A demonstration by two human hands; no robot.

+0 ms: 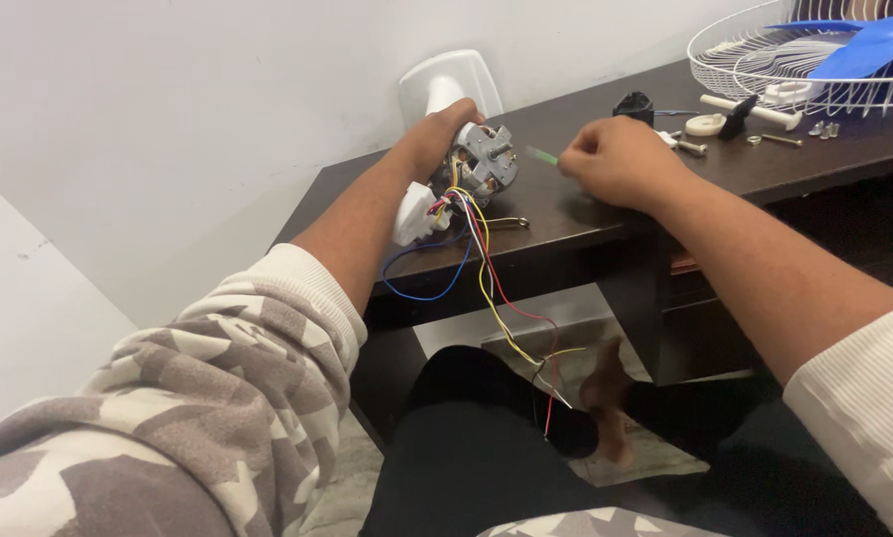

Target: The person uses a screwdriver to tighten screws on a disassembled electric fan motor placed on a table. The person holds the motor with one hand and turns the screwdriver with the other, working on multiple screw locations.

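My left hand (434, 139) grips a small grey fan motor (488, 164) in its white plastic housing (412, 214) at the edge of a dark wooden table (586, 214). Coloured wires (486, 268), blue, yellow, red and white, hang from the motor down over the table edge toward my lap. My right hand (615, 159) rests on the table just right of the motor, fingers pinched on a thin tool with a green handle (542, 154) that points at the motor.
A white fan base (448, 82) stands against the wall behind the motor. At the back right lie a white wire fan guard (765, 60), a blue fan blade (864, 45), a black knob (633, 104), white plastic parts (707, 124) and loose screws (783, 139).
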